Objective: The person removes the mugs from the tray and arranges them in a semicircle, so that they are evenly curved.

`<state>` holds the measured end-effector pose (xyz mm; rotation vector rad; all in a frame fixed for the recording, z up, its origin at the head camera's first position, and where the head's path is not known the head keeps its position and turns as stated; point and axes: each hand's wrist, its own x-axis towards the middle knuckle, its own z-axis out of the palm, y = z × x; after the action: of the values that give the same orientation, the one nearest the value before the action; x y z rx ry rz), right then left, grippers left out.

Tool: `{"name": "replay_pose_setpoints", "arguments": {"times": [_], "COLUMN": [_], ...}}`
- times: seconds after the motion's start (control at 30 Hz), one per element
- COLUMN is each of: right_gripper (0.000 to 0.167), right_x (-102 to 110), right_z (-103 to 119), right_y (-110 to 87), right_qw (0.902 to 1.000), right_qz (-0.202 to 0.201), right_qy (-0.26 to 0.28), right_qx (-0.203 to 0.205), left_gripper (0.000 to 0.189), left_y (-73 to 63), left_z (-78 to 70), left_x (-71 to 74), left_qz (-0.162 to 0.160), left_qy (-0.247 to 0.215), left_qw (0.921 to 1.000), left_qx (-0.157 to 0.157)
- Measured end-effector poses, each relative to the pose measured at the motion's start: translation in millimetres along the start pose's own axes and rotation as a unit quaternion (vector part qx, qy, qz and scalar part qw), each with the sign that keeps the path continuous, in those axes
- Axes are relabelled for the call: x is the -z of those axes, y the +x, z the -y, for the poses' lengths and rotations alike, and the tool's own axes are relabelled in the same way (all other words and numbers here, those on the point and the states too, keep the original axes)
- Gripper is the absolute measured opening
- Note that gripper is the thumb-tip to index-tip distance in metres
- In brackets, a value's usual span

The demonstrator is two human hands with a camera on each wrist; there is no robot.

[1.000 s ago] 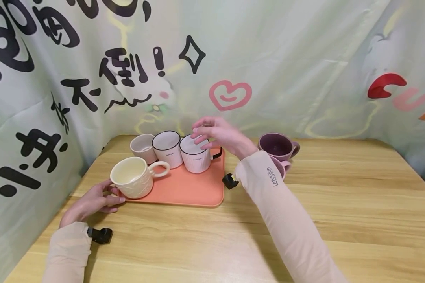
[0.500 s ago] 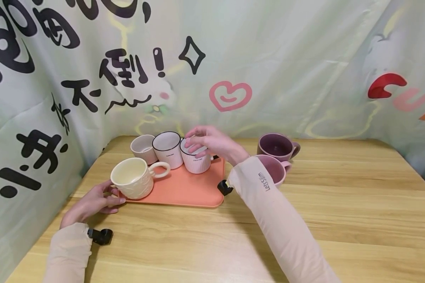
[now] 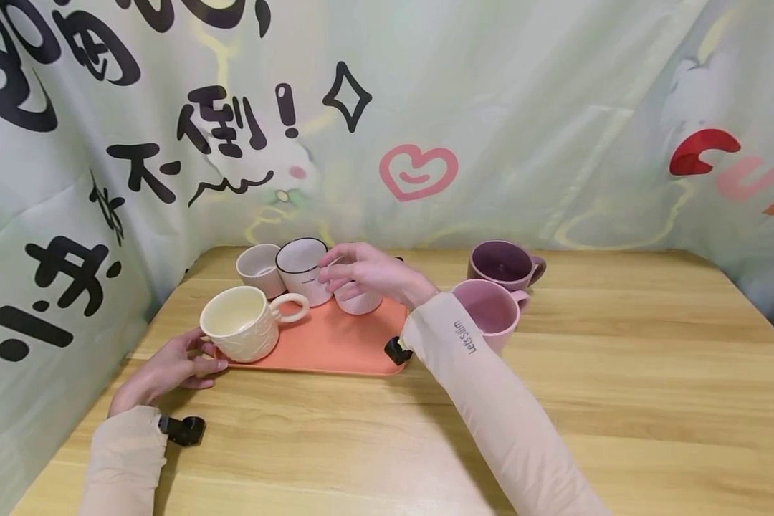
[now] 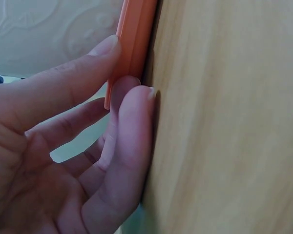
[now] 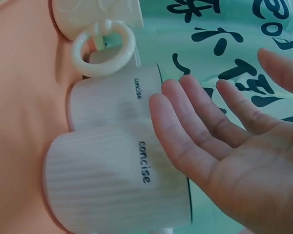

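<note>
My left hand grips the near left corner of an orange tray; in the left wrist view its thumb lies on the rim, with curled fingers below. Right beside that hand, a cream embossed mug stands on the tray, its ring handle pointing right. My right hand hovers over a ribbed white mug, covering most of it. Its fingers are loosely spread and hold nothing in the right wrist view. A smooth white mug with a black rim stands left of it, then a small pale cup.
Right of the tray, a pink mug and a dark purple mug stand on the wooden table. My right sleeve partly covers the pink one. A printed curtain hangs behind and along the left side.
My right hand has moved left and lower over the ribbed mug, its fingers reaching towards the smooth white mug. More of the pink mug shows. The left hand, the tray and the mugs stay put.
</note>
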<state>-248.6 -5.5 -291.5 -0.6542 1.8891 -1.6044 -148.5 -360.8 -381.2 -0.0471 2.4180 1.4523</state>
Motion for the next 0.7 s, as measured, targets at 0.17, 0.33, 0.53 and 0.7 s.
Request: {"name": "replay_pose_setpoints", "arguments": {"times": [0.17,0.33,0.53,0.7], "right_gripper": [0.039,0.039,0.041,0.040], "right_x": [-7,-15,-24,-30], "right_z": [-1,-5,-14,-19], "right_y": [2.0,4.4,11.4,16.5], "right_qw": [0.9999,0.9993,0.9989,0.9994], "right_qz": [0.013,0.030,0.045,0.032], "right_qy": [-0.009,-0.020,-0.007,-0.003], "right_qx": [-0.001,0.000,-0.007,-0.008], "left_gripper": [0.058,0.058,0.058,0.058], "left_y": [0.3,0.9,1.1,1.9], "left_z": [0.6,-0.2,-0.2,1.9], "left_x": [1.5,0.9,-0.3,1.1], "left_qz": [0.000,0.000,-0.003,-0.004], "left_qy": [0.004,0.005,0.005,0.004], "left_qw": [1.0000,1.0000,1.0000,1.0000], "left_qx": [-0.001,-0.001,0.001,-0.002]}}
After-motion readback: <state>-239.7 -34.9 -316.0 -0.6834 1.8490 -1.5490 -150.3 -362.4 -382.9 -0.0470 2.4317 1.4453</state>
